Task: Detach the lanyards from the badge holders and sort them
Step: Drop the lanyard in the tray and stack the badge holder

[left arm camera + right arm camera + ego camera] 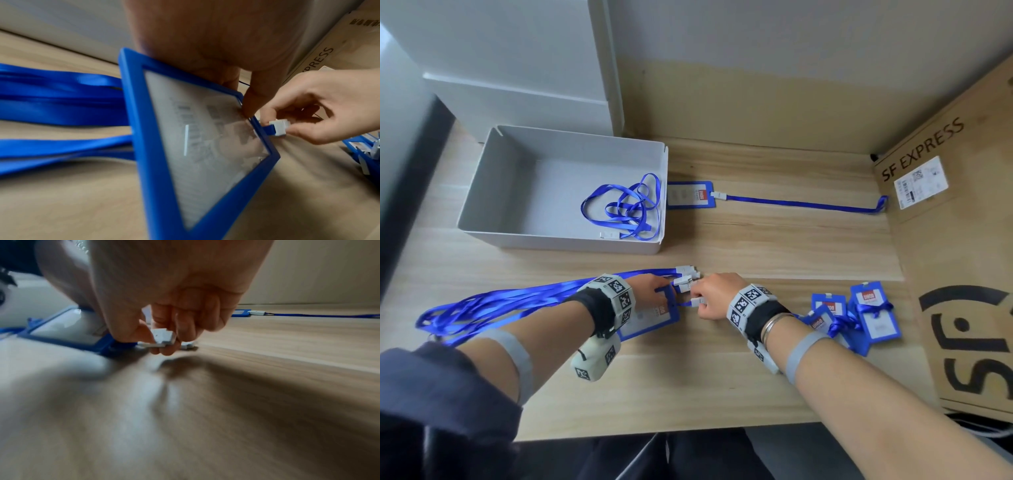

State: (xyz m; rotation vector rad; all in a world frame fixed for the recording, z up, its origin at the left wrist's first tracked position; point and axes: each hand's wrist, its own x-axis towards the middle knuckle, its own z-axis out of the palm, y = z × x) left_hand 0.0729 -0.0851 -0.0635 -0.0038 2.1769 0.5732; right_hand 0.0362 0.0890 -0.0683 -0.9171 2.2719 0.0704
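Observation:
A blue badge holder lies tilted at the table's near middle, and my left hand grips its top edge. My right hand pinches the white lanyard clip joined to that holder by a short blue strap. Several blue lanyards stretch away to the left under my left forearm, their white clips bunched by my fingers. Another holder with its lanyard attached lies further back.
A grey tray at back left holds a coiled blue lanyard. A pile of blue badge holders sits to the right of my right wrist. A large cardboard box borders the table's right side. White boxes stand behind the tray.

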